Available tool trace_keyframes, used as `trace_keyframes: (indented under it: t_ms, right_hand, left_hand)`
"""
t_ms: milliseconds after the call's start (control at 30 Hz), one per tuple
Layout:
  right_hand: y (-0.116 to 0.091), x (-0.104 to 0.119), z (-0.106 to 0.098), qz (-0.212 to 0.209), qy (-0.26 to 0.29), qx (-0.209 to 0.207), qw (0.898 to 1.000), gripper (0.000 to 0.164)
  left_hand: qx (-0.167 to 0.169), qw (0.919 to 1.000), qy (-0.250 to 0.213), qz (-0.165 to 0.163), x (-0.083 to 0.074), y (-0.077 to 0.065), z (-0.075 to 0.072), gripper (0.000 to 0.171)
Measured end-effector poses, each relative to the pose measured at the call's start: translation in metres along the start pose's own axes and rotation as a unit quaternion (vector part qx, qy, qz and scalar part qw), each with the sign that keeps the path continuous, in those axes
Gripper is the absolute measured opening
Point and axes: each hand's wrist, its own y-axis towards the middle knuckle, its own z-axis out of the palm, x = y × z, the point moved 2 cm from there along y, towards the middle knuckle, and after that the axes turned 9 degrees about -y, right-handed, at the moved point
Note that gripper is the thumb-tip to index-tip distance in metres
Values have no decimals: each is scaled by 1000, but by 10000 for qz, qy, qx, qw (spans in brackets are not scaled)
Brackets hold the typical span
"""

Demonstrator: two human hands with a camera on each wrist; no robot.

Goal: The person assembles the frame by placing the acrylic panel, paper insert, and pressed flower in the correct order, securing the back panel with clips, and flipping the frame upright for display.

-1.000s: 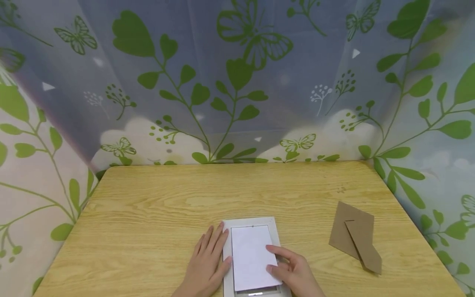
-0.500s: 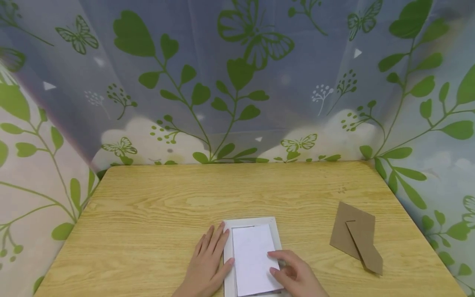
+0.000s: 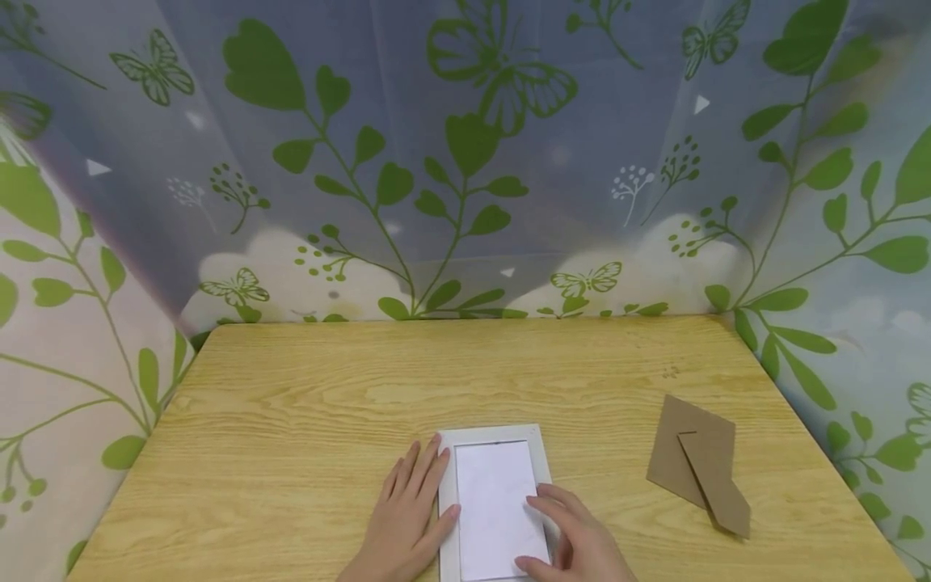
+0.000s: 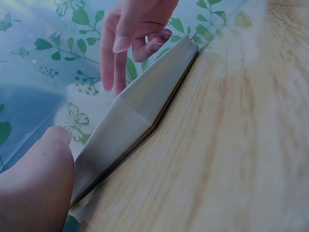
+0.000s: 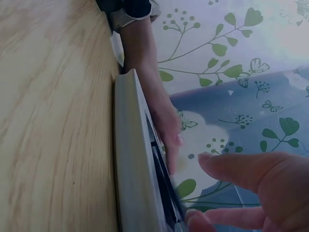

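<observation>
A white picture frame lies flat at the table's near edge, with a blank white sheet inside its border. My left hand rests along the frame's left side, fingers straight, thumb tip at the sheet's left edge. Over the lower right part of the sheet is my right hand, its fingers loosely bent and thumb apart from them, near or touching the paper. From the right wrist, the fingers and thumb of the right hand stand apart above the frame, with dark gaps along the inner edge.
A brown backing board with a fold-out stand leg lies on the right of the wooden table. Curtains printed with green leaves and butterflies enclose the table's back and sides.
The white sheet, earlier slanted and overlapping the frame's lower right, now sits straighter within the border. My right thumb has moved down along the sheet, away from the index finger. The left hand stays put.
</observation>
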Motion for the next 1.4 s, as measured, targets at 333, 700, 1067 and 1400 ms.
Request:
trace_keyframes:
  t_ms: [333, 700, 1067, 1400]
  right_hand:
    - [4, -16, 1, -1139, -1231, -540, 9844, 74]
    - [8, -32, 5, -1005, -933, 66, 9905, 77]
    - [8, -44, 21, -1050, -565, -91, 9928, 80]
    - [6, -45, 26, -1076, -552, -71, 9926, 77]
  left_hand:
    - [-229, 9993, 214, 214, -1, 1, -1, 80]
    - [-381, 9975, 424, 410, 3, 1, 2, 85]
    - [-248, 9989, 300, 265, 1, 2, 2, 84]
    - [-242, 9991, 177, 302, -1, 1, 1, 64]
